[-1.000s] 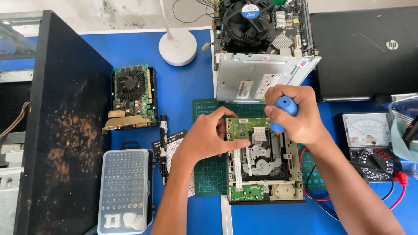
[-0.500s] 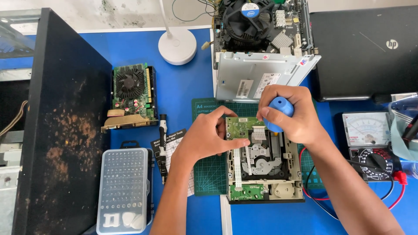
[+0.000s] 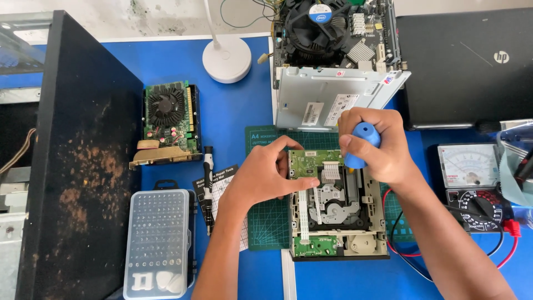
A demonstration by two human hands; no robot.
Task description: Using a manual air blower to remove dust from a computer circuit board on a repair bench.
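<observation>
1. Right hand (image 3: 383,147) is wrapped tight round the blue-handled screwdriver (image 3: 358,145), tip down on the upper right of the opened optical drive (image 3: 337,203); the tip itself is hidden behind the fingers.
2. Left hand (image 3: 264,175) grips nothing, fingers spread, fingertips pressing the drive's green circuit board (image 3: 307,161) to steady it on the green cutting mat (image 3: 266,214).
3. Risk, as I judge it: a slipping tip could gouge the board or nick the white ribbon cable (image 3: 331,171) right beside it; a freed screw could drop into the mechanism.
4. The drive could also skid if the left hand eases.
5. Containers: the clear-lidded bit case (image 3: 158,244), well to the left, sits closed, rows of bits inside.
</observation>
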